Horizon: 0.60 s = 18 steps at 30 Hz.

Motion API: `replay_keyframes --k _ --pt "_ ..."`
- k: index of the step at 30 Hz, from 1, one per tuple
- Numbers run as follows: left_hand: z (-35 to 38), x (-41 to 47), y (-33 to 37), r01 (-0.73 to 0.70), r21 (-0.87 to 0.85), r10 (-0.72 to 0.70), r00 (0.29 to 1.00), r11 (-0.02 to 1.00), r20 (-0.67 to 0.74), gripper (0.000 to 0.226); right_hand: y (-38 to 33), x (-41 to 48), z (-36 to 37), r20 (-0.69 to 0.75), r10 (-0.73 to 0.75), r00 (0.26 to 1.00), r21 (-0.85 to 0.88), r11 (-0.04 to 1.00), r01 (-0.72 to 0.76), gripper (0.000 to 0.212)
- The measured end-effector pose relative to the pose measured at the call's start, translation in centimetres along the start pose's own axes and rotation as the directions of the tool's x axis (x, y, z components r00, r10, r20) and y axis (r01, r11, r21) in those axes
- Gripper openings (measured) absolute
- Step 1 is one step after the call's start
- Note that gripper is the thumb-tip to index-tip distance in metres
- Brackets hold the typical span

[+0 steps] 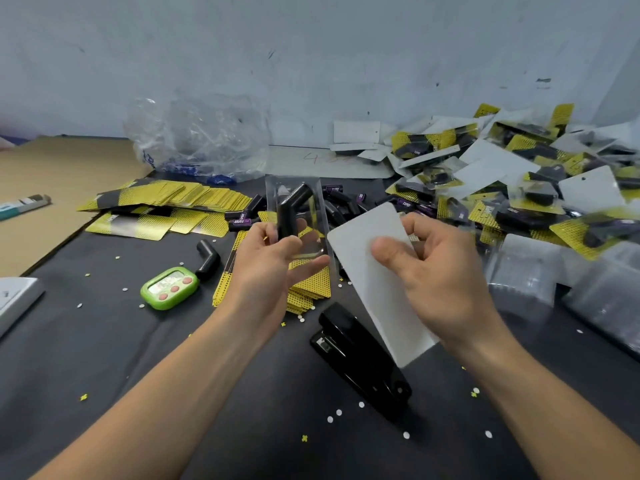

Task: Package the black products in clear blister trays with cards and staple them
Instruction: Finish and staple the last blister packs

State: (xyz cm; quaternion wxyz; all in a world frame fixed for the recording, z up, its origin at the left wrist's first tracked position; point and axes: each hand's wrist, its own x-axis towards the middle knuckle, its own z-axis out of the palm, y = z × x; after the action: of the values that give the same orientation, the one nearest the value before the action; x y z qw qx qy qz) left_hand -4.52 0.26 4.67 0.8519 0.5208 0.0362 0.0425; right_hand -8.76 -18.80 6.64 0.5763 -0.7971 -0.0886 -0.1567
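Black product (289,209), a bent elbow-shaped piece, sits inside a clear blister tray (315,202) that the left hand (273,261) holds up above the table, fingers curled round the tray's lower end. The tray stands nearly upright in the view, its long axis running away from the person.

Just to its right, the right hand (440,268) pinches a white card (374,299) between thumb and fingers, plain side to the camera. The card's long axis slants from upper left to lower right, so it is skewed against the tray; its upper left corner comes close to the tray's right edge. My reading is that the card must be swung parallel to the tray and brought leftward onto it, and the right hand is the one placed to do that.

A black stapler (360,362) lies on the dark table (104,358) below the card, between the forearms and nearer the right one.

Under the left hand is a stack of yellow-and-black cards (308,289), with more fanned out at far left (180,199). Loose black pieces (343,206) behind the tray carry purple labels that seem to read "TAPER". Finished packs (519,174) are heaped at right. A green timer (169,288) lies left of the hands. Red handwriting on a board (322,157) by the wall is too faint to read.
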Motion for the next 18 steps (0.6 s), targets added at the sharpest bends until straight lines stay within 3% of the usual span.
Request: replay_keyframes --k 2,4,5,7,10,15,18 --pt "0.2 -0.2 0.1 -0.006 -0.003 0.006 1.000 1.000 -0.002 0.038 -0.9 -0.2 0.3 0.173 0.204 0.964 0.077 0.973 -0.220 0.016" --pt "0.3 -0.4 0.2 0.000 -0.045 0.000 1.000 0.999 -0.014 0.035 -1.3 -0.8 1.3 0.386 0.416 0.823 0.070 0.877 -0.476 0.024" --pt "0.3 -0.4 0.2 0.010 -0.078 -0.012 1.000 0.997 -0.016 0.033 -1.2 -1.1 1.8 0.433 0.465 0.772 0.012 0.853 -0.521 0.028" --pt "0.1 -0.6 0.3 0.034 -0.110 -0.033 0.999 0.993 0.009 0.028 -0.9 -1.7 2.7 0.441 0.483 0.756 -0.107 0.865 -0.490 0.030" --pt "0.2 -1.1 0.5 0.029 -0.123 -0.025 0.999 0.992 0.030 0.033 -0.6 -1.6 2.9 0.395 0.436 0.809 -0.193 0.900 -0.392 0.035" --pt "0.7 -1.8 0.6 -0.001 -0.168 0.005 1.000 0.986 0.025 0.030 -0.3 -1.2 2.6 0.368 0.424 0.827 -0.079 0.901 -0.427 0.013" --pt "0.6 -1.8 0.6 -0.020 -0.169 0.020 1.000 0.985 -0.003 0.026 -0.5 -1.2 1.9 0.444 0.416 0.794 -0.205 0.909 -0.362 0.014"
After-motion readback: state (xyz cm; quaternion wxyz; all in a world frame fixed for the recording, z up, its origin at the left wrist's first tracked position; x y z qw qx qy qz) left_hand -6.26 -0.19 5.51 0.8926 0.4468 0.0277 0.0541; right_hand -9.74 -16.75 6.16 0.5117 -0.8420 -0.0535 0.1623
